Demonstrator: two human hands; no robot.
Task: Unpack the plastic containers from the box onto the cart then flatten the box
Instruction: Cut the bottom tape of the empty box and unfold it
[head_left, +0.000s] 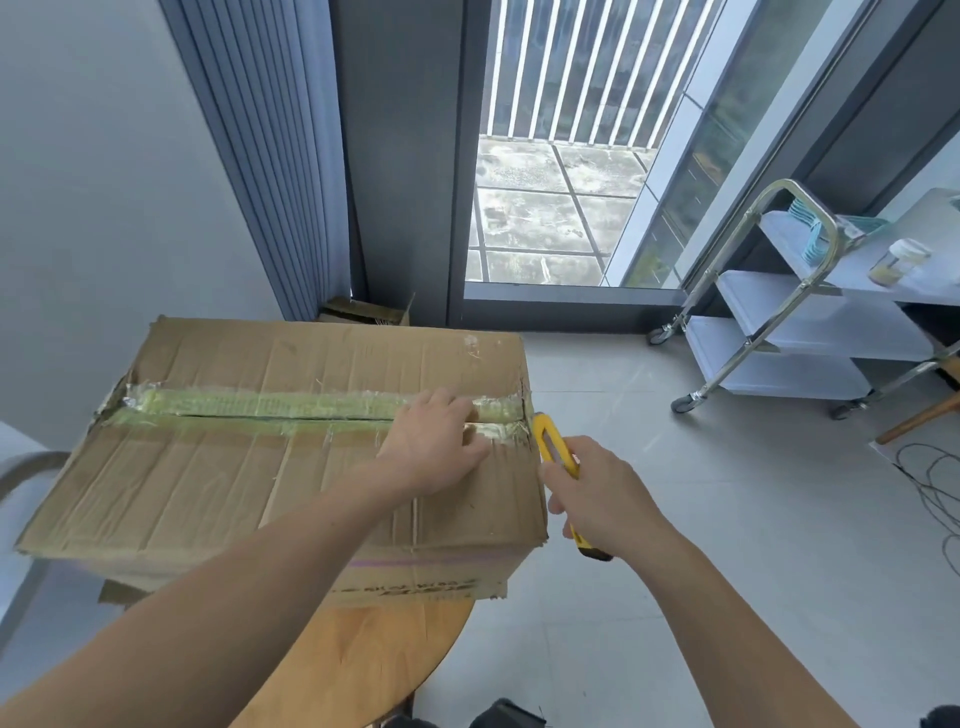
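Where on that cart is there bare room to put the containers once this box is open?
On the cart, the middle shelf and bottom shelf look bare, bordered only by the chrome frame. The top shelf is more crowded: a jar and teal plastic items sit there. The wooden table is mostly covered by the box.

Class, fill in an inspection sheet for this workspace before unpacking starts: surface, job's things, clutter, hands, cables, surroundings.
Surface: wooden table under the box.
Job's things: box flaps closed, tape along the seam; cart on the right.
Clutter: jar near the cart; small box by the curtain.
Hands: left hand rests flat on the box; right hand grips a yellow knife at its right edge.
Cables: cable on the floor, far right.
Surroundings: balcony behind glass.
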